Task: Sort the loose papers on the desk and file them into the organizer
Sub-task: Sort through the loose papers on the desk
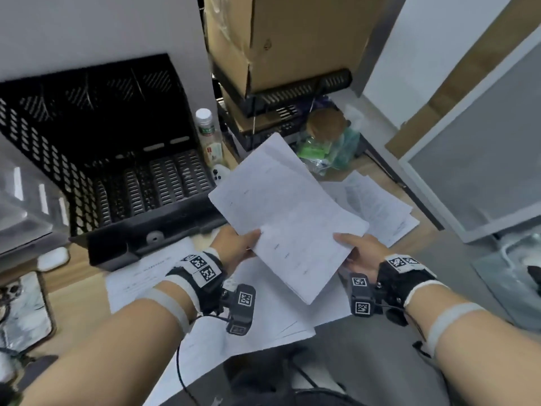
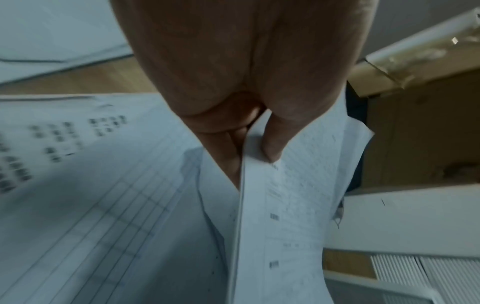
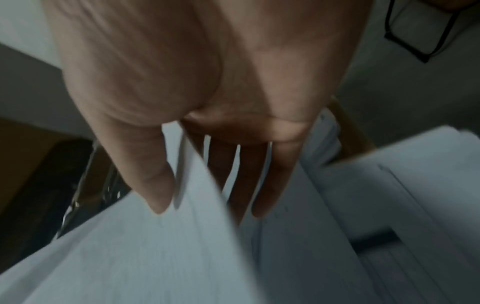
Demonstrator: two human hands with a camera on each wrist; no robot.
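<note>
Organizer [image 1: 117, 159] stands at the desk's [image 1: 73, 285] rear left, against the wall. Bottle [image 1: 209, 136] stands just right of it. Cardboard box [image 1: 281, 39] sits on a rack [image 1: 292, 95] behind the bottle, to the right. Loose papers [image 1: 263, 312] lie along the desk's front edge — some overhanging it — with more sheets [image 1: 377, 206] toward the right edge. Held stack [image 1: 287, 212] is above both, between left hand [image 1: 237, 244] and right hand [image 1: 360, 250].

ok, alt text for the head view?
Both hands, left hand and right hand, hold a sheaf of papers above more loose sheets on a desk. An empty black mesh organizer stands at the left, a bottle beside it.
</note>
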